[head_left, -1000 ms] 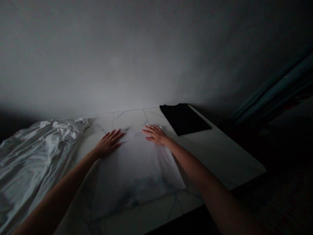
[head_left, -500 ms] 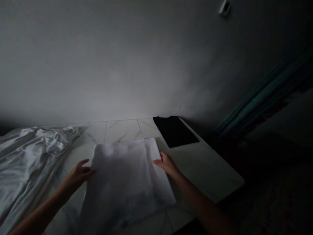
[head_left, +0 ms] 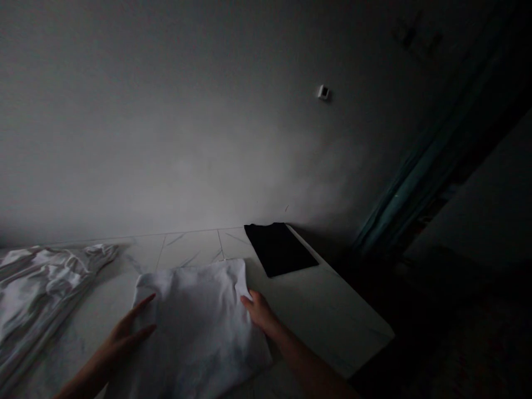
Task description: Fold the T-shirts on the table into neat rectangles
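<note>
While your left hand (head_left: 124, 332) and right hand (head_left: 260, 311) work at opposite sides of the folded white cloth (head_left: 191, 327), the step in hand looks like squaring up that flat bundle on the marble-patterned table (head_left: 332, 316). It lies near the table's front edge, partly cut off by the bottom of the view. Your left fingers (head_left: 143, 305) are spread wide and lie along the cloth's left edge, not visibly gripping it. Your right fingers (head_left: 249, 301) sit close together at the right edge, where a small corner of cloth stands up beside them; you can't tell from this view whether they pinch it. That raised corner calls for your attention next: it needs laying flat and lining up with the edge below it. Beyond the cloth, a folded black garment (head_left: 279, 249) lies well squared towards the wall (head_left: 166, 138). To your left, a rumpled white sheet (head_left: 37, 288) lies on the table, just apart from your bundle.
</note>
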`<act>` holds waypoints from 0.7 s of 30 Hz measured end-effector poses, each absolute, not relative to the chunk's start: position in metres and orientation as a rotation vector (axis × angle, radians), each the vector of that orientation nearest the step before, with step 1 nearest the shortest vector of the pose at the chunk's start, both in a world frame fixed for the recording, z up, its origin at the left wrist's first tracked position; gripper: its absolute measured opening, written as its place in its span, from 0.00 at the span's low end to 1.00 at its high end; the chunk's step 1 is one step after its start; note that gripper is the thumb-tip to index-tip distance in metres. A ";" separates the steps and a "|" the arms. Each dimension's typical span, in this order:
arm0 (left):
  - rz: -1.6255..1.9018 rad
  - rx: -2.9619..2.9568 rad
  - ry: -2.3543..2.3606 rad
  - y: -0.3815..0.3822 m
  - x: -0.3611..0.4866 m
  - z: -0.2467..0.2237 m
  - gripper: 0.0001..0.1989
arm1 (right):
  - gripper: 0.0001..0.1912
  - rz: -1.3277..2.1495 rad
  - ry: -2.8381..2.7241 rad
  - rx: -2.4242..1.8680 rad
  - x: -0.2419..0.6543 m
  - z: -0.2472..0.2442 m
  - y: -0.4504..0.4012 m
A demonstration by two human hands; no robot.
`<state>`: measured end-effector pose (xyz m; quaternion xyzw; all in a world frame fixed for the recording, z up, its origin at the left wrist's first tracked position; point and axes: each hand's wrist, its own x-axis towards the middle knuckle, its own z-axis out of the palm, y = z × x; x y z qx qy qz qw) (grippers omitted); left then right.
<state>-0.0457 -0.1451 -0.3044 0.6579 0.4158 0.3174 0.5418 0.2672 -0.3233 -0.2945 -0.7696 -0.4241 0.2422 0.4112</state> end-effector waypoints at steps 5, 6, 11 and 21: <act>0.721 1.486 0.889 -0.157 0.007 -0.257 0.49 | 0.19 0.657 -0.982 -1.812 0.324 -0.257 -0.317; 0.714 1.505 0.847 -0.158 0.023 -0.245 0.49 | 0.20 0.666 -0.966 -1.791 0.340 -0.245 -0.317; 0.722 1.569 0.577 -0.154 0.135 -0.186 0.48 | 0.17 0.586 -0.892 -1.756 0.439 -0.173 -0.328; 0.747 1.394 0.485 -0.130 0.345 -0.179 0.45 | 0.19 0.370 -0.655 -1.948 0.619 -0.133 -0.346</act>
